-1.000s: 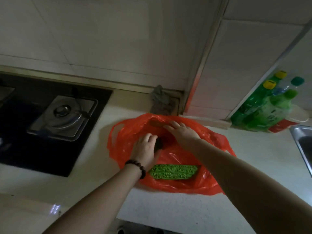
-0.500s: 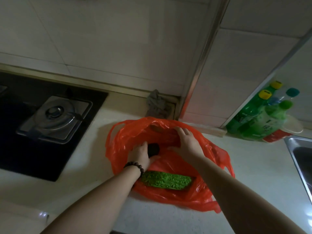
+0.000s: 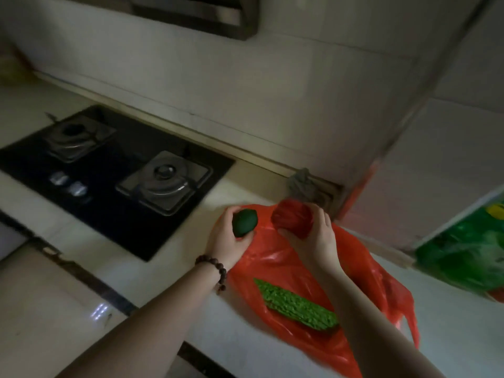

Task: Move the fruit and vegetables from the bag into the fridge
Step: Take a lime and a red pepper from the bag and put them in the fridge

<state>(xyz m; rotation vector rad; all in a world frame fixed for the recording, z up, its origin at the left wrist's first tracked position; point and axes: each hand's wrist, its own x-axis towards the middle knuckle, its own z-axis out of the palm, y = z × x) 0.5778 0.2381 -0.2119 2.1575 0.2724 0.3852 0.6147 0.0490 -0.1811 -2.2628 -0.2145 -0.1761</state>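
A red plastic bag [image 3: 275, 266] lies flattened on the pale counter. On its near part rests a bumpy green bitter gourd [image 3: 296, 306]. My left hand [image 3: 227, 236] holds a dark green avocado [image 3: 244, 222] above the bag's left edge. My right hand [image 3: 313, 236] grips a round red fruit [image 3: 293, 218] above the bag's far end. Both hands are lifted off the bag, palms turned toward me.
A black gas hob [image 3: 114, 170] with two burners fills the counter to the left. A grey rag [image 3: 302, 184] sits in the wall corner behind the bag. Blurred green bottles [image 3: 469, 249] stand at the right. A range hood [image 3: 196, 15] hangs above.
Both hands have come up out of the bag, the left with the avocado, the right with the red fruit. The view has swung left, showing more of the hob.
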